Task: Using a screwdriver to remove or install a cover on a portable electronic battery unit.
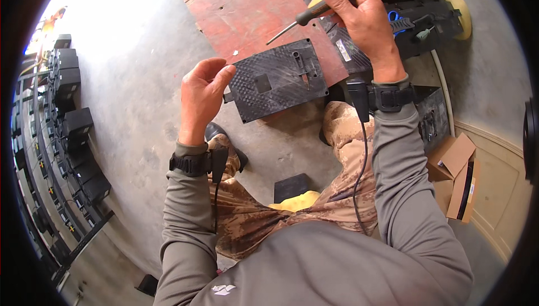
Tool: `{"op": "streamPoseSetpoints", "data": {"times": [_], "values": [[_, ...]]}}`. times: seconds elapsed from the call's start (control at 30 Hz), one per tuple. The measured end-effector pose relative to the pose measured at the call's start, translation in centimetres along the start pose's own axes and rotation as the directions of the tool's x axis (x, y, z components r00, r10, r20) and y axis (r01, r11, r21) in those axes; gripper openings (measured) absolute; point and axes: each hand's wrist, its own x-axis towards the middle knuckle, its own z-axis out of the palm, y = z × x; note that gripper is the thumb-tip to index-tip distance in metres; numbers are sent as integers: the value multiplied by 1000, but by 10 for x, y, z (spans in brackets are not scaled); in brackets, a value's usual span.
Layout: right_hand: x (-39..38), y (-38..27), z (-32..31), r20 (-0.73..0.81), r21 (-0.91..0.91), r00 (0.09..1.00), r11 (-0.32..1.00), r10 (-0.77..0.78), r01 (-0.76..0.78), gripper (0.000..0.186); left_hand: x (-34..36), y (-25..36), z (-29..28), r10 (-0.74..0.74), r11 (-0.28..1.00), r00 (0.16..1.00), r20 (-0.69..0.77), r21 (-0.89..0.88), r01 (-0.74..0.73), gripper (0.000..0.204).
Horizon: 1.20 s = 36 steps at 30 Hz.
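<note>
My right hand (pixel 365 22) is closed around the handle of a screwdriver (pixel 321 8) with a black and yellow grip. The shaft slants down to the left, its tip above the far edge of a flat black plastic panel (pixel 275 81). A textured surface, a small square recess and a slot near the right side mark this panel, which lies tilted in front of me. By its left corner is my left hand (pixel 201 90), fingers curled and thumb pressed in. Whether those fingers grip the panel's edge or something small is hidden.
A worn red board (pixel 247 8) lies beyond the panel. At the far right are stacked black plastic parts (pixel 404 3) and blue-handled scissors (pixel 394 17). An opened cardboard box (pixel 457 165) stands at right. Racks of black boxes (pixel 78 126) line the left.
</note>
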Motion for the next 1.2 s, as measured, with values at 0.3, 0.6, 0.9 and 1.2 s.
{"op": "streamPoseSetpoints", "data": {"times": [0.3,0.6,0.9,1.2], "values": [[-2,10,-2,78,-237,997,971,11,8,37,0,2,9,32,999,997,76,21,-34,25],[-29,-30,-40,-116,-69,989,994,-90,82,39,5,-24,3,76,997,986,151,8,-78,25],[-211,-74,-201,-514,-12,852,992,102,-126,40,14,-20,10,106,988,968,227,85,-128,33],[-438,-48,-227,-833,335,363,903,417,-269,34,5,-18,23,141,957,944,300,202,-207,34]]}}
